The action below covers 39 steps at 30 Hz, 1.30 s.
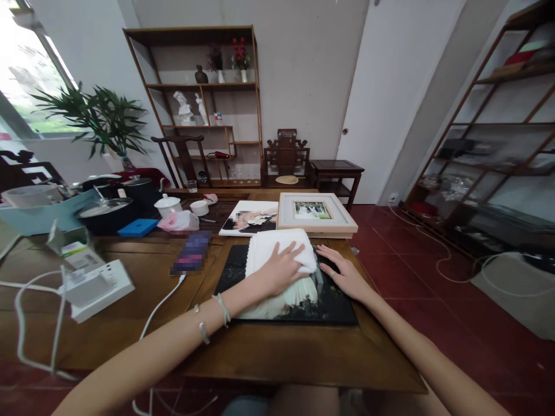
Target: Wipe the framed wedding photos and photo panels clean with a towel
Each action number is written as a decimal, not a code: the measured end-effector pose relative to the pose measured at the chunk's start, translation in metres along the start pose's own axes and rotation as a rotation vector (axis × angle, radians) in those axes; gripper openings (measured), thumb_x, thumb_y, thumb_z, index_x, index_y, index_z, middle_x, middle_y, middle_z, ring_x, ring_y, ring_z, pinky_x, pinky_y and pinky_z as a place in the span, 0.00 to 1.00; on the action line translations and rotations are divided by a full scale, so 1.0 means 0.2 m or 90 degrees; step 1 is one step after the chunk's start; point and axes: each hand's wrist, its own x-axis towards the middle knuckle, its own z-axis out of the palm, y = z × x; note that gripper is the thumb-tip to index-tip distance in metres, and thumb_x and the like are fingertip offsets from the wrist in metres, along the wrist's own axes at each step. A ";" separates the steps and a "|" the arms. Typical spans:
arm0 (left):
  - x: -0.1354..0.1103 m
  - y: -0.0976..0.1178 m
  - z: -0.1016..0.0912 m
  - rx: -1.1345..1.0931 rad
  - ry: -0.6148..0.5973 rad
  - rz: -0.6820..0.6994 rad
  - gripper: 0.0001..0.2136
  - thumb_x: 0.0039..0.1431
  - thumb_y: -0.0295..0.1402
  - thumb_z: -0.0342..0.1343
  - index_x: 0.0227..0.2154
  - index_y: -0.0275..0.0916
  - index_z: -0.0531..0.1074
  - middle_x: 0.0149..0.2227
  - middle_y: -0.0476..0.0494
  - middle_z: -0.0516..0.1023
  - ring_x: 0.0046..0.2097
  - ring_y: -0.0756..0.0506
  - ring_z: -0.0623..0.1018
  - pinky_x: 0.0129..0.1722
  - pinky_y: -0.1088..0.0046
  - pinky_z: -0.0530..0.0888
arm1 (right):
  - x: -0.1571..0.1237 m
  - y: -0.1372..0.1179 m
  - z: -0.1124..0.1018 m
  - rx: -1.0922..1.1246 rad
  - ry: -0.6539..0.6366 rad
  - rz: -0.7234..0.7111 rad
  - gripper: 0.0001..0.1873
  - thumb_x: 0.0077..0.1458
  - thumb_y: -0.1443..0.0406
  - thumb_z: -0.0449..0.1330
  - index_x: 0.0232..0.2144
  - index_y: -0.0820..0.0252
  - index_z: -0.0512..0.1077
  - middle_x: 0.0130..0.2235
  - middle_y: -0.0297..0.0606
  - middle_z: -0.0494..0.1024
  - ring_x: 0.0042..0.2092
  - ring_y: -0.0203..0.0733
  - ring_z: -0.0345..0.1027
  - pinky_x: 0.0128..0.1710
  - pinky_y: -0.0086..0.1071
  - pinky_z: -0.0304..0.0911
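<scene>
A dark photo panel (333, 309) with a pale dress printed on it lies flat on the wooden table. On its upper half rests a folded white cloth (262, 245). My left hand (282, 271) lies on top of this cloth, palm down with its fingers spread. At the panel's right edge, my right hand (344, 274) rests flat with fingers stretched out, apart from the cloth. The cloth and my left hand cover part of the picture beneath.
Behind the panel are a light wood picture frame (351, 228) and a white-edged photo print (229, 219). To the left are a phone (191, 254) on a white cable, a white box (102, 292), a blue box (139, 227) and a black pot (106, 216). The table (303, 352) ends near my right arm.
</scene>
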 end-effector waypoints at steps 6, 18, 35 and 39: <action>-0.13 0.19 0.02 0.040 0.003 0.051 0.14 0.62 0.37 0.45 0.40 0.39 0.75 0.61 0.35 0.54 0.61 0.31 0.53 0.53 0.44 0.57 | 0.00 -0.01 -0.01 0.012 0.005 0.001 0.20 0.55 0.61 0.52 0.49 0.58 0.68 0.55 0.44 0.67 0.59 0.46 0.55 0.59 0.48 0.49; -0.32 0.33 -0.03 -0.004 -0.018 0.121 0.11 0.59 0.35 0.49 0.34 0.40 0.76 0.61 0.39 0.54 0.61 0.32 0.55 0.53 0.48 0.60 | 0.00 -0.01 -0.01 0.013 0.007 0.000 0.19 0.55 0.61 0.52 0.49 0.56 0.68 0.56 0.43 0.66 0.59 0.45 0.55 0.59 0.48 0.50; -0.38 0.37 0.05 0.013 0.018 0.080 0.10 0.58 0.33 0.51 0.30 0.39 0.77 0.63 0.40 0.48 0.62 0.30 0.51 0.54 0.45 0.55 | 0.00 -0.02 -0.01 0.023 0.013 0.002 0.19 0.55 0.61 0.52 0.49 0.54 0.68 0.56 0.41 0.67 0.59 0.45 0.55 0.59 0.49 0.49; -0.46 0.40 0.04 -0.001 0.017 0.111 0.09 0.58 0.34 0.51 0.30 0.41 0.77 0.63 0.43 0.48 0.61 0.32 0.52 0.55 0.48 0.55 | 0.00 -0.02 0.00 0.019 0.013 0.003 0.19 0.55 0.60 0.52 0.49 0.55 0.68 0.56 0.42 0.66 0.59 0.45 0.55 0.59 0.49 0.49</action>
